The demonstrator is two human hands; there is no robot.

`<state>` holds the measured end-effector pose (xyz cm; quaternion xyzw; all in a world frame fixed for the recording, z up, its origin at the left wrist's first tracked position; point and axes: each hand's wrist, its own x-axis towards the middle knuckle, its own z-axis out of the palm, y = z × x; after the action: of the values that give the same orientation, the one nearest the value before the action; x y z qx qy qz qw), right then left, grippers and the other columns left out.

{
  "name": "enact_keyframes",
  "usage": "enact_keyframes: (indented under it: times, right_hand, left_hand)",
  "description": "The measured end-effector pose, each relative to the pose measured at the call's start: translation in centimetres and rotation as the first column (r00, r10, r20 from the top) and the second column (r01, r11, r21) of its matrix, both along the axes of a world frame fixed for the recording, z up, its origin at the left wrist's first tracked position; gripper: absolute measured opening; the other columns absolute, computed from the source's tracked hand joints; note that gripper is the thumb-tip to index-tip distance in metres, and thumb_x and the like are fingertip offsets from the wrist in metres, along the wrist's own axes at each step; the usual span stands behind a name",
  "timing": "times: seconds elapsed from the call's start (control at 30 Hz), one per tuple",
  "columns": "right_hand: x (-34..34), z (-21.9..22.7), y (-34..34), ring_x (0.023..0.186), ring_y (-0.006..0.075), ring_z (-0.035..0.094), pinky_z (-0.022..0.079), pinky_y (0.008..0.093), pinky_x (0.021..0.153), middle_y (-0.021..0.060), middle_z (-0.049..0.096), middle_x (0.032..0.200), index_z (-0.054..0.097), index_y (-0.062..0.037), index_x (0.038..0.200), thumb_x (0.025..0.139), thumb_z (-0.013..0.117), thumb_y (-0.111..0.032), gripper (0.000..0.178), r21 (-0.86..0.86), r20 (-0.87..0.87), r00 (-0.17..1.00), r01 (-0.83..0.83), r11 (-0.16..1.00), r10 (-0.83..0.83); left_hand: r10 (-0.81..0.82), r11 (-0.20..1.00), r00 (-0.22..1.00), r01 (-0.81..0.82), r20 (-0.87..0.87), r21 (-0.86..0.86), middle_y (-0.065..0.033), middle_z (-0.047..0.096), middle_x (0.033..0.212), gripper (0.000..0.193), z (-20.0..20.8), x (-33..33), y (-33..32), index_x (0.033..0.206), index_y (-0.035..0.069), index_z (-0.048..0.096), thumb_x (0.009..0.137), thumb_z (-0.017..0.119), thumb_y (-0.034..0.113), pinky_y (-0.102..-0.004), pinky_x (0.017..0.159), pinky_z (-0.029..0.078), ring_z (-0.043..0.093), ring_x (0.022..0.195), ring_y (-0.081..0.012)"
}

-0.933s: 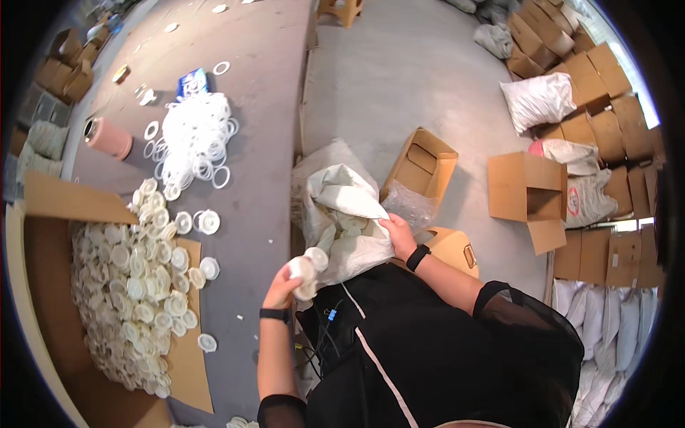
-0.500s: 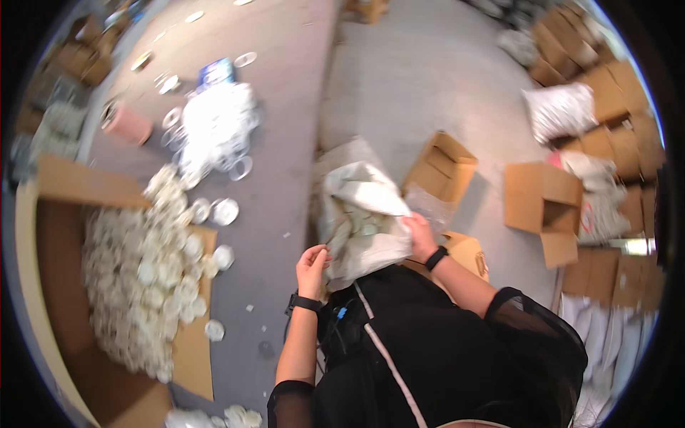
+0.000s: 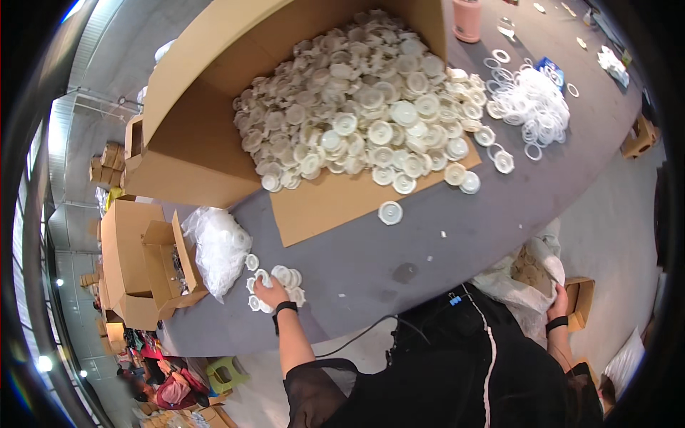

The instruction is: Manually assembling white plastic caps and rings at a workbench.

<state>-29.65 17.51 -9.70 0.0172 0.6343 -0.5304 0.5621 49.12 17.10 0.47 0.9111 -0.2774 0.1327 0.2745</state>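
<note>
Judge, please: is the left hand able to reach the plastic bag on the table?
Probably yes: the left hand is near the plastic bag, and only a few low white caps lie between them.

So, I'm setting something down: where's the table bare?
The table is mostly bare between the cardboard flap and its near edge, and between the white rings and sack. Crowded: around the left hand, among caps, with a plastic bag.
</note>
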Motion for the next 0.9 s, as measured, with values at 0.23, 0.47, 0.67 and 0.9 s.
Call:
enact_keyframes:
  times: [0.23,0.47,0.67,0.9]
  right_hand:
    - [-0.1,0.4,-0.4,0.090,0.0249,0.054,0.043,0.0354,0.082,0.0120,0.057,0.098,0.050,-0.0009,0.104,0.079,0.046,-0.020,0.031,0.138,-0.009,0.996,-0.088,0.987,0.090]
    - [-1.3,1.9,0.7,0.098,0.0274,0.051,0.039,0.0375,0.090,0.0130,0.052,0.110,0.041,-0.0017,0.117,0.079,0.042,-0.023,0.043,0.319,-0.175,0.977,-0.057,0.946,0.118]
    - [-1.0,0.6,0.8,0.097,0.0277,0.052,0.040,0.0371,0.088,0.0138,0.052,0.109,0.042,0.0007,0.116,0.078,0.044,-0.019,0.042,0.280,-0.163,0.984,-0.029,0.960,0.077]
    - [0.4,-1.3,0.1,0.090,0.0261,0.054,0.042,0.0356,0.082,0.0131,0.057,0.100,0.049,-0.0002,0.105,0.078,0.047,-0.017,0.032,0.253,-0.131,0.991,0.008,0.967,0.026]
  left_hand:
    - [-0.034,0.960,0.981,0.085,-0.189,0.268,-0.0226,0.049,0.109,0.041,-3.2,11.9,-1.5,0.105,-0.006,0.051,0.069,0.058,0.014,-0.0394,0.089,0.036,0.045,0.104,-0.0346]
    - [0.100,0.868,0.988,-0.028,-0.120,0.496,-0.0164,0.044,0.103,0.027,-3.5,13.1,-4.7,0.089,0.004,0.050,0.066,0.062,0.012,-0.0433,0.078,0.042,0.048,0.091,-0.0356]
    - [-0.293,0.954,0.909,0.299,-0.297,-0.026,-0.0157,0.046,0.086,0.017,-0.4,10.0,-2.1,0.080,0.000,0.044,0.069,0.056,0.005,-0.0392,0.082,0.035,0.045,0.088,-0.0340]
    - [-0.486,0.800,0.792,0.574,-0.370,0.176,-0.0246,0.036,0.124,0.053,0.1,2.5,-0.3,0.117,0.007,0.045,0.069,0.061,0.019,-0.0451,0.093,0.029,0.033,0.115,-0.0400]
